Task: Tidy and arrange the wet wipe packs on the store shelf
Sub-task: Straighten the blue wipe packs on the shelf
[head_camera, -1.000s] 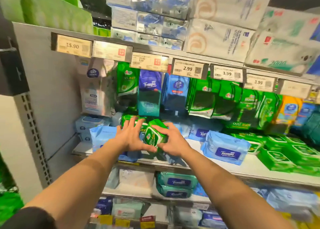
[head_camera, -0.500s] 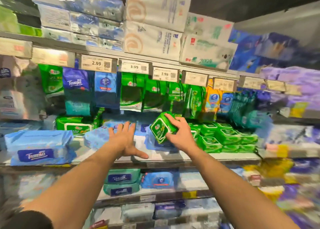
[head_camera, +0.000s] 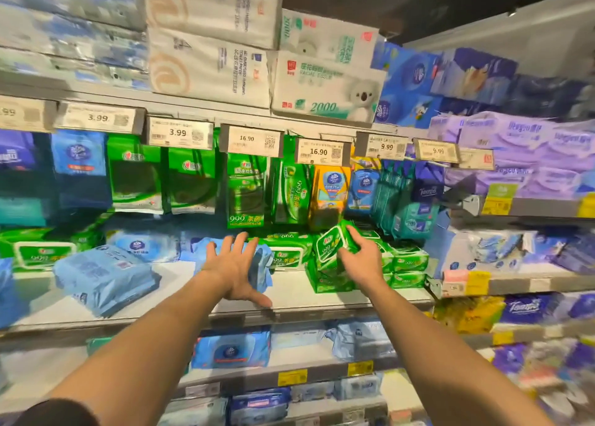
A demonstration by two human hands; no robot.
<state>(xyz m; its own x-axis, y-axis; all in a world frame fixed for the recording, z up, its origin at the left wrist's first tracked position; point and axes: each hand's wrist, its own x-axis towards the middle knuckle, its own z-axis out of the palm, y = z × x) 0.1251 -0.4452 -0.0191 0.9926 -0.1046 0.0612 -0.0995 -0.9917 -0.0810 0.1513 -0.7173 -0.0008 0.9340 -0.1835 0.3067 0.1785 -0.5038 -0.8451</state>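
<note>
My right hand (head_camera: 362, 258) grips a small green wet wipe pack (head_camera: 331, 242), tilted, just above the stack of green packs (head_camera: 399, 260) at the right end of the white shelf (head_camera: 289, 300). My left hand (head_camera: 233, 266) hovers with fingers spread and holds nothing, in front of a crumpled blue pack (head_camera: 262, 266) on the shelf. A larger green 999 pack (head_camera: 289, 255) lies behind, between both hands. Blue packs (head_camera: 103, 277) lie loose at the shelf's left, next to another green pack (head_camera: 42, 248).
Green, blue and orange packs hang from hooks (head_camera: 244, 194) under the price tags (head_camera: 318, 152). Tissue bundles (head_camera: 209, 65) fill the top shelf. Lower shelves hold blue packs (head_camera: 230, 350). A neighbouring unit with purple packs (head_camera: 528, 155) stands at the right.
The view has swung to the right along the shelf. My right hand carried the small green pack rightward to the green stack; my left hand let go of it and opened.
</note>
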